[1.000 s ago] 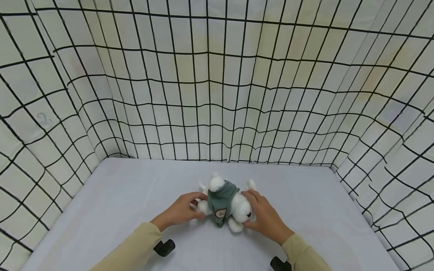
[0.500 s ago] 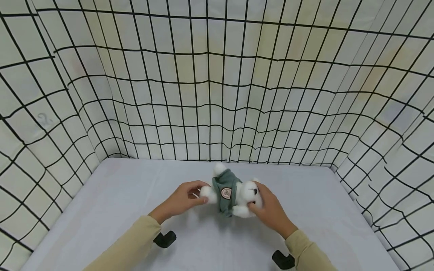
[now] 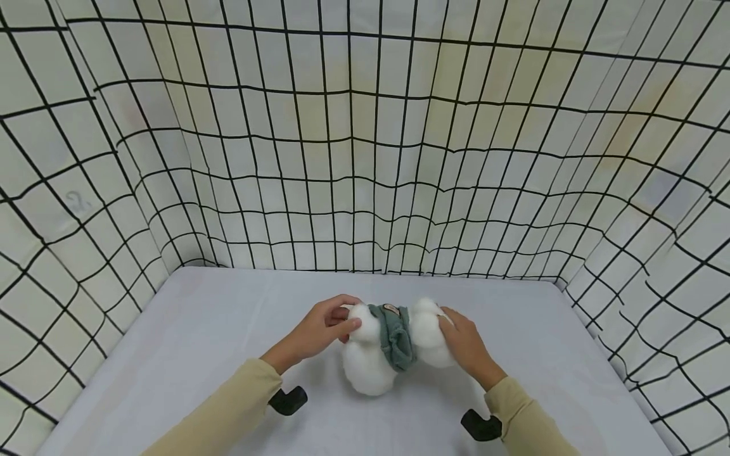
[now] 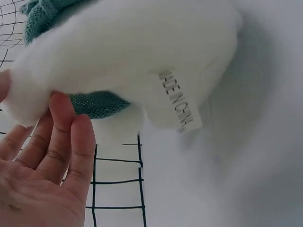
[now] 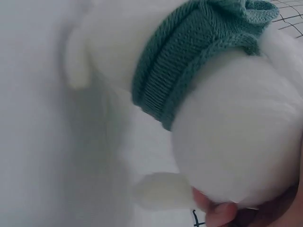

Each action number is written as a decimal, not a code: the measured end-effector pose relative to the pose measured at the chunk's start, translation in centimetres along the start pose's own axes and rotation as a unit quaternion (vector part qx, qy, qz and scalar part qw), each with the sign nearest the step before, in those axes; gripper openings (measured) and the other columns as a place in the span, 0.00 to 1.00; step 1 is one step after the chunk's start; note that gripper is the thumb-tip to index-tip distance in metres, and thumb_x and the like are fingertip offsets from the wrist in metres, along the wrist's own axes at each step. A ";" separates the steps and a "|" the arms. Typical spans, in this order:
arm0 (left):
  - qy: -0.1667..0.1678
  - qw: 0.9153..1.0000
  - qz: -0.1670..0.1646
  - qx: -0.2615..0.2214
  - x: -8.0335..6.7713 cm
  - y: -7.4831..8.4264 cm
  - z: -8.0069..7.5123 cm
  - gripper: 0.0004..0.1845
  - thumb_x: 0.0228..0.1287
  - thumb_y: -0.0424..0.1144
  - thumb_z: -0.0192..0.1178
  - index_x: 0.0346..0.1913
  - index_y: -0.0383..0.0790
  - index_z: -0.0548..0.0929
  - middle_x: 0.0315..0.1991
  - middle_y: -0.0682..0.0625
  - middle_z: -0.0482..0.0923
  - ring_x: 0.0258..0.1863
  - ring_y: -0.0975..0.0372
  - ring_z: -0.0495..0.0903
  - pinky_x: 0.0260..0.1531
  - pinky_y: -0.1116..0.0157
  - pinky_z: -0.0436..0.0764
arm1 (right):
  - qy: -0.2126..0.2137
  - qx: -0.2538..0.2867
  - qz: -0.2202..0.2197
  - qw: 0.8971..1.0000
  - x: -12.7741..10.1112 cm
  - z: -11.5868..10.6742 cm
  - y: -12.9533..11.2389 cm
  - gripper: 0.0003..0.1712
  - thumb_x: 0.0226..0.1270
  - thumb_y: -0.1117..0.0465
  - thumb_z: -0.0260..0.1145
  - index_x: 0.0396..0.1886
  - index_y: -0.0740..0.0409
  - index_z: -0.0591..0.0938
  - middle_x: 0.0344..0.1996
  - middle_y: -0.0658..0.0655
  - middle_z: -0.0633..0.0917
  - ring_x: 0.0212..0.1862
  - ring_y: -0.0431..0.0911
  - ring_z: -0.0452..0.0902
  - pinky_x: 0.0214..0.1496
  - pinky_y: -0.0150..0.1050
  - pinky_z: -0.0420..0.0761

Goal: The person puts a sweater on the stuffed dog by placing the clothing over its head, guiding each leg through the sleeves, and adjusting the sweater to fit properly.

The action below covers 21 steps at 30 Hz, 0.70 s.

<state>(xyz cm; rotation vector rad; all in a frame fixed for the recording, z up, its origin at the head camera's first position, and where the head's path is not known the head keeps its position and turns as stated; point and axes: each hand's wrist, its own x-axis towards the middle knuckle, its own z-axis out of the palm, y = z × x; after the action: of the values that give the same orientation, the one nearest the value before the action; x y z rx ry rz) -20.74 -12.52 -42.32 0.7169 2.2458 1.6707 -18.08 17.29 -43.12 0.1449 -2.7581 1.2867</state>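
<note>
A white plush toy (image 3: 369, 368) in a green knitted garment (image 3: 397, 342) lies crosswise between both hands in the head view. My left hand (image 3: 316, 329) pinches a white limb at its left end, between thumb and fingers. At the other end, the toy's rounded head is gripped by my right hand (image 3: 469, 347). The badge on the garment shows only at its far upper edge. A printed white label (image 4: 180, 101) sticks out from the toy's body in the left wrist view. In the right wrist view, fingertips (image 5: 220, 213) curl under the head; the toy's face is hidden.
The toy is over a white-covered table (image 3: 228, 316). Black grid netting (image 3: 353, 158) over pale walls encloses the back and sides. Black curved pieces, one on the left (image 3: 288, 401) and another on the right (image 3: 481, 425), sit by the sleeves.
Both hands have turned the toy over: its badge went from the front to the far upper edge, its face turned out of sight, and its round white rear now faces me.
</note>
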 end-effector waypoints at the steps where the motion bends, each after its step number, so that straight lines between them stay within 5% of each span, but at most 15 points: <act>1: -0.002 1.000 -0.004 -0.002 0.1 0.0 0.1 0.19 0.69 0.43 0.58 0.59 0.41 0.73 0.46 0.39 0.83 0.35 0.59 0.82 0.38 0.63 0.83 | -0.008 0.000 0.013 1.000 0.1 -0.1 0.0 0.25 0.75 0.55 0.44 0.60 0.63 0.77 0.56 0.66 0.81 0.56 0.60 0.77 0.55 0.56 0.77; 5: -0.007 1.000 -0.022 -0.007 0.2 -0.4 0.4 0.19 0.70 0.44 0.57 0.59 0.40 0.72 0.42 0.39 0.85 0.27 0.59 0.80 0.34 0.63 0.83 | -0.048 0.001 0.071 0.996 0.6 -0.4 0.1 0.26 0.77 0.52 0.43 0.58 0.63 0.78 0.55 0.66 0.81 0.54 0.57 0.78 0.51 0.52 0.79; 13: 0.015 0.997 -0.072 -0.010 0.6 -1.5 1.4 0.21 0.69 0.50 0.57 0.59 0.43 0.72 0.38 0.44 0.85 0.27 0.59 0.79 0.27 0.60 0.83 | -0.105 0.049 0.151 0.982 1.7 -0.3 1.3 0.30 0.74 0.42 0.46 0.57 0.60 0.78 0.50 0.63 0.82 0.44 0.50 0.79 0.38 0.44 0.79; 21: 0.018 0.997 -0.075 -0.006 0.9 -1.5 2.3 0.19 0.71 0.48 0.56 0.58 0.43 0.71 0.38 0.44 0.85 0.27 0.60 0.79 0.26 0.61 0.83 | -0.057 -0.017 0.096 0.994 1.4 -0.6 1.6 0.26 0.76 0.45 0.48 0.59 0.56 0.80 0.56 0.62 0.82 0.52 0.53 0.79 0.46 0.47 0.80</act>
<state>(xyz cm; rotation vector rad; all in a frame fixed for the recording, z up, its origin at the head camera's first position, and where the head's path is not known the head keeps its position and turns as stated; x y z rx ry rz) -20.72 -10.52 -44.39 0.5047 2.2510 1.6373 -19.60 18.75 -43.78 -0.0546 -2.9515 1.3109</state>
